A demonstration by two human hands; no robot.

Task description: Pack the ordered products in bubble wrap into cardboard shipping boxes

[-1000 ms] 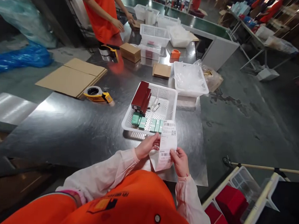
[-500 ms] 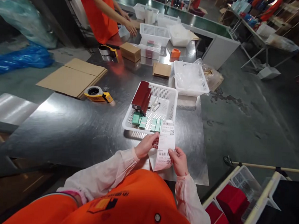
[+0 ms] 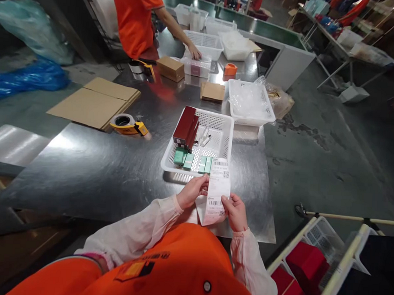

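Between my two hands is a long white shipping label [image 3: 218, 187] printed with barcodes and square codes. My left hand [image 3: 193, 191] pinches its left edge, and my right hand [image 3: 235, 211] grips the lower right edge, thumb on top. Just beyond the label stands a white plastic basket [image 3: 225, 118], its near right corner partly covered by the paper. Inside it lie dark red boxes [image 3: 185, 126], small green boxes [image 3: 180, 156] and a few small clear-and-white items [image 3: 205, 140] too small to name.
On the metal table [image 3: 117, 170], a yellow tape dispenser [image 3: 129, 125] sits beside flat cardboard [image 3: 97, 100]. Farther back are a brown carton [image 3: 170, 68], an orange tape roll [image 3: 230, 69] and a basket of clear plastic packaging [image 3: 249, 100]. A co-worker [image 3: 133, 23] reaches over the far side.
The co-worker's arm has moved right, its hand now on the bubble-wrapped item near the far baskets. My hands and the label have stayed almost still.
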